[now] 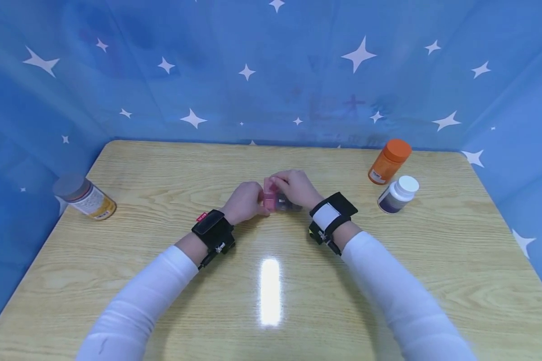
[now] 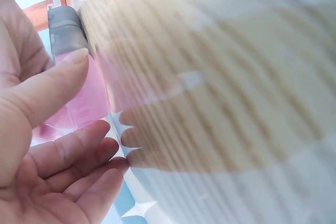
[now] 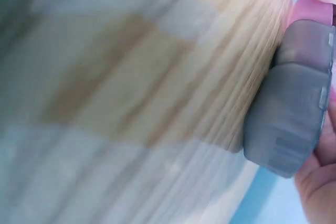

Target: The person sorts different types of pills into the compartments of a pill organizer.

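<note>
A small pill organizer with a pink end [image 1: 269,202] and grey compartments [image 1: 282,202] lies on the table between the hands. My left hand [image 1: 244,201] holds it at the pink end; in the left wrist view the thumb [image 2: 73,72] lies along its near side, with the fingers curled around the end. From the far side, my right hand [image 1: 298,188] reaches over and pinches at a raised pink lid [image 1: 267,184]. In the right wrist view the grey section [image 3: 289,114] shows up close, with right-hand fingers [image 3: 320,182] partly hidden behind it.
An orange bottle [image 1: 390,161] and a white-capped bottle [image 1: 398,194] stand at the back right of the wooden table [image 1: 185,165]. A grey-capped bottle [image 1: 85,197] stands at the left edge. Behind hangs a blue curtain [image 1: 271,100] with white stars.
</note>
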The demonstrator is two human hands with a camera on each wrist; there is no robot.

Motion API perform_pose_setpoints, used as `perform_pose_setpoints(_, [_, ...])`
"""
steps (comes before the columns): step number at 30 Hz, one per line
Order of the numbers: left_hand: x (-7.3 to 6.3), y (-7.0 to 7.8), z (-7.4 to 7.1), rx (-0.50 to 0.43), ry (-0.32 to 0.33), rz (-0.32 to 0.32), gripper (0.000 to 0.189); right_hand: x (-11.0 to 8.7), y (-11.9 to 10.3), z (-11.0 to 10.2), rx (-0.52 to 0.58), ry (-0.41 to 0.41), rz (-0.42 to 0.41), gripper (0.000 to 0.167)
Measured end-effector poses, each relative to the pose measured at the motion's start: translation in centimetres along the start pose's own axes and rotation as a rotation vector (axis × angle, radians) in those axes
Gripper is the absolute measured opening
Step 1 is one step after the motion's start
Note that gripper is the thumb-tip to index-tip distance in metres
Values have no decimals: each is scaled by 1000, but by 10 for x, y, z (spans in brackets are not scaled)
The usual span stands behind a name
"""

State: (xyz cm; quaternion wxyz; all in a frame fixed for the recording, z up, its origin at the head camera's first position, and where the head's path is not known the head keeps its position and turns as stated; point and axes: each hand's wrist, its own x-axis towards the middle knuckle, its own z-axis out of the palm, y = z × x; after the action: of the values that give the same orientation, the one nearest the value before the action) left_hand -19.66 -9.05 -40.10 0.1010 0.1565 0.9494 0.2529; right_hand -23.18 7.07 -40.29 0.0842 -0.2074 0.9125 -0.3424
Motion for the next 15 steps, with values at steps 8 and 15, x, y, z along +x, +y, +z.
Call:
perform_pose_setpoints(8, [-1,1,0,16,13,23,24,10,-1,4,-35,6,134,29])
perform_pose_setpoints(15, [-2,2,0,23,2,23,23,8,-4,2,-9,-20,161,30])
